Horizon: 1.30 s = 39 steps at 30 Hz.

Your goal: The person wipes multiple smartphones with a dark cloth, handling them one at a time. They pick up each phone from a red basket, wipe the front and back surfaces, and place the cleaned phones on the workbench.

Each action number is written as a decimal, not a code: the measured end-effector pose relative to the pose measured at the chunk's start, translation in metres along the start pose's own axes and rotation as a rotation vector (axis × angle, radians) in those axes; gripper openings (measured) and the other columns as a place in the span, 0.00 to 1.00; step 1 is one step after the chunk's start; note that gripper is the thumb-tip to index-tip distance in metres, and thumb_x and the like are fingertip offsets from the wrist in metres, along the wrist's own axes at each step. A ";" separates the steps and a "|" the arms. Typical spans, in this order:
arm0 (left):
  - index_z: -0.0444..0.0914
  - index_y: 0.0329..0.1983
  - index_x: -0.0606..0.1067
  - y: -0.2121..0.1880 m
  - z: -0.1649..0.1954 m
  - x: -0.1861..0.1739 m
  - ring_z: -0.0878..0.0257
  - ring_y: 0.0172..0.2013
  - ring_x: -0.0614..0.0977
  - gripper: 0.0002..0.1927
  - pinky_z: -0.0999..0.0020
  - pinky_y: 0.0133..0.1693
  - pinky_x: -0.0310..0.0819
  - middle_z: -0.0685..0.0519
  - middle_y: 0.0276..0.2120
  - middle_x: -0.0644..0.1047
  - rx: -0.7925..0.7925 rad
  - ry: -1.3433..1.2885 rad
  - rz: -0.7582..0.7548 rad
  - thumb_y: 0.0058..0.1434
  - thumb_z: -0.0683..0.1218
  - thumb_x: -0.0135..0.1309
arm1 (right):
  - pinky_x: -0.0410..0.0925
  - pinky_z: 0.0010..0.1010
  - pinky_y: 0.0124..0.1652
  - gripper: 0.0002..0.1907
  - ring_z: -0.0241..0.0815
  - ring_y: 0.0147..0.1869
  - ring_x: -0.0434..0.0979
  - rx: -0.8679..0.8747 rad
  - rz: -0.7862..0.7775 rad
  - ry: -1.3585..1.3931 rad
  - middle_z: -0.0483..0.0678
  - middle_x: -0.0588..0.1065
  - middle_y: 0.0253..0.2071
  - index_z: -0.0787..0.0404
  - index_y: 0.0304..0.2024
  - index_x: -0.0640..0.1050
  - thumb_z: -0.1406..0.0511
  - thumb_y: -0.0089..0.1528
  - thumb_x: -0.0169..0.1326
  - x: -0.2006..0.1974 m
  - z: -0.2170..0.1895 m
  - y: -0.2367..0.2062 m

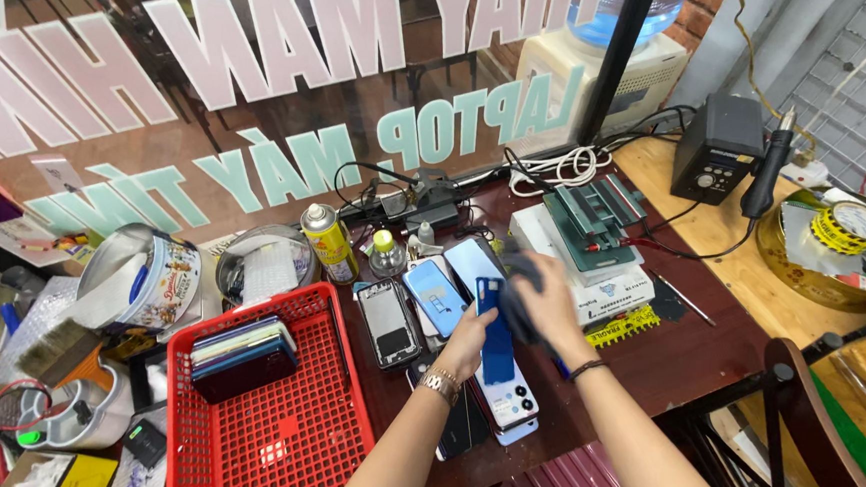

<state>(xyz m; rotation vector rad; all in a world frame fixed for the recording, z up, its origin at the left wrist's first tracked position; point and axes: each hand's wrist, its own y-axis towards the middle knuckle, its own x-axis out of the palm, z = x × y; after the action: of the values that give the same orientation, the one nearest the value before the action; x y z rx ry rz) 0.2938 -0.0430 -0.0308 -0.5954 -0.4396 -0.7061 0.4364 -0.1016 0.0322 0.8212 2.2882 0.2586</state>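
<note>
From the head camera, the left hand (469, 344) grips the lower edge of a glossy blue phone back panel (496, 333), holding it flat above a stack of slim rectangular phones (508, 404) on the dark counter (692, 355). The right hand (549, 306) is closed on a dark soft cloth (521, 284) that presses against the panel's upper end. Just left stands a red plastic mesh basket (281, 435) holding stacked phone cases.
</note>
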 end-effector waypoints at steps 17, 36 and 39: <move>0.35 0.55 0.74 0.006 0.014 -0.028 0.57 0.49 0.81 0.24 0.61 0.53 0.77 0.47 0.50 0.79 0.097 -0.522 -0.005 0.73 0.58 0.44 | 0.61 0.42 0.66 0.30 0.57 0.68 0.66 -0.079 -0.161 -0.178 0.53 0.69 0.62 0.53 0.62 0.74 0.61 0.55 0.58 -0.030 0.017 -0.063; 0.33 0.60 0.72 -0.059 0.049 -0.157 0.62 0.47 0.82 0.23 0.68 0.50 0.77 0.49 0.50 0.81 0.627 0.308 0.890 0.62 0.45 0.57 | 0.70 0.29 0.31 0.18 0.36 0.29 0.77 0.196 -0.714 0.282 0.44 0.78 0.27 0.61 0.51 0.78 0.67 0.58 0.61 0.152 -0.074 -0.023; 0.35 0.60 0.76 -0.078 0.043 -0.202 0.52 0.52 0.77 0.21 0.58 0.54 0.70 0.42 0.52 0.78 0.473 0.784 1.135 0.64 0.47 0.57 | 0.73 0.36 0.34 0.23 0.47 0.33 0.81 0.022 -0.644 0.094 0.50 0.78 0.28 0.61 0.54 0.74 0.70 0.55 0.62 0.197 -0.102 -0.045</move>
<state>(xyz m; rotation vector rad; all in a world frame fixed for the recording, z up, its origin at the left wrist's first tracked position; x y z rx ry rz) 0.0933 0.0315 -0.0838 -0.0242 0.4664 0.2913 0.2347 -0.0097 -0.0152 0.0524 2.5086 -0.0232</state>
